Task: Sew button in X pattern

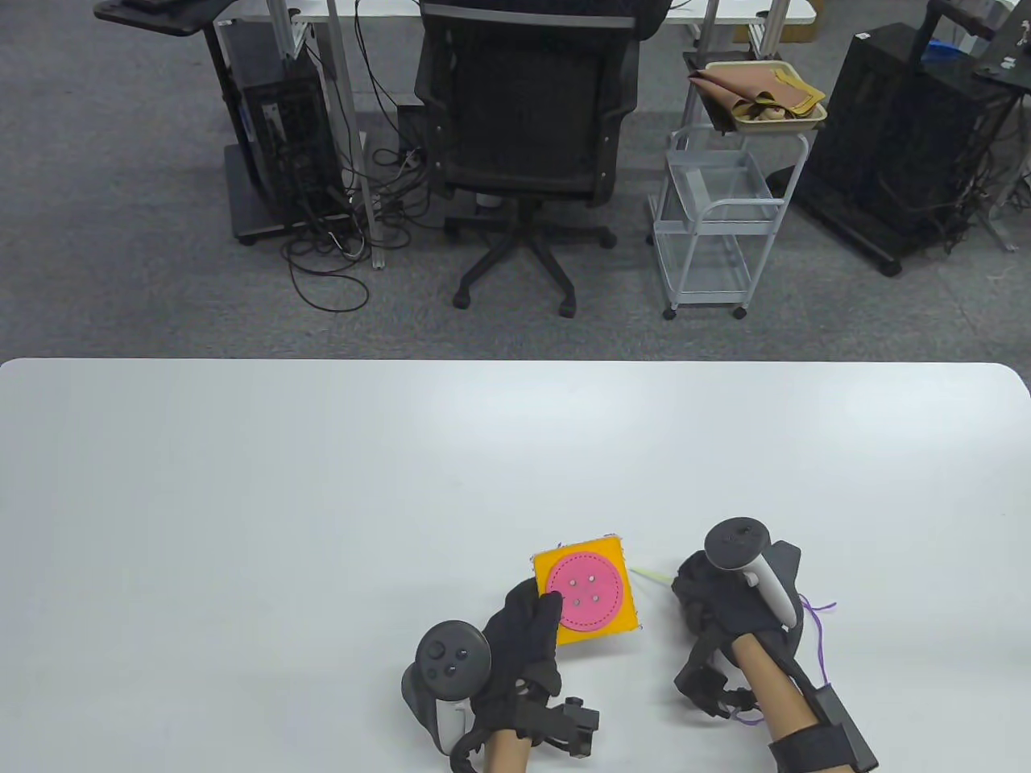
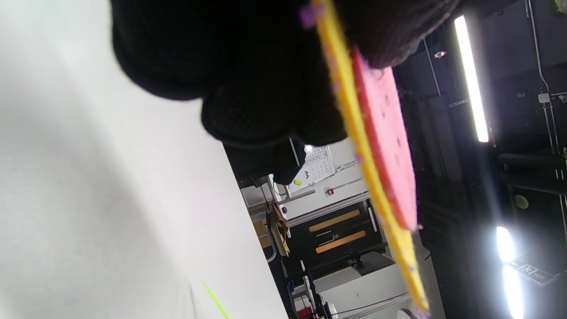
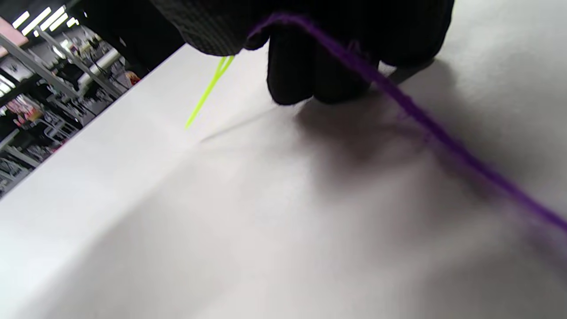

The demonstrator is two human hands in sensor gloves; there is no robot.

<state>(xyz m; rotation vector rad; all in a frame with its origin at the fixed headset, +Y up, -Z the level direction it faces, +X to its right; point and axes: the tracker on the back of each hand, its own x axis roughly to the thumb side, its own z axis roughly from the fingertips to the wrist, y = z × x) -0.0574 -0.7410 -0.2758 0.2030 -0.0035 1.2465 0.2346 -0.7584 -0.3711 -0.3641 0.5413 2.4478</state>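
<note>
An orange-yellow felt square (image 1: 623, 605) carries a big pink felt button (image 1: 585, 589) with several holes. My left hand (image 1: 523, 636) pinches the square's lower left corner and holds it tilted off the white table (image 1: 322, 499). In the left wrist view the square (image 2: 354, 133) and button (image 2: 390, 146) show edge-on under my fingers (image 2: 248, 97). My right hand (image 1: 709, 596) rests on the table to the right and pinches a yellow-green plastic needle (image 1: 651, 576), its tip pointing at the square. Purple yarn (image 1: 819, 636) trails back past my right wrist. The right wrist view shows needle (image 3: 206, 95) and yarn (image 3: 421, 119).
Beyond the table's far edge stand a black office chair (image 1: 527, 121), a white wire cart (image 1: 717, 217) with a tray of brown cloth (image 1: 761, 97), and black equipment racks (image 1: 902, 145). The table's front edge lies just below my wrists.
</note>
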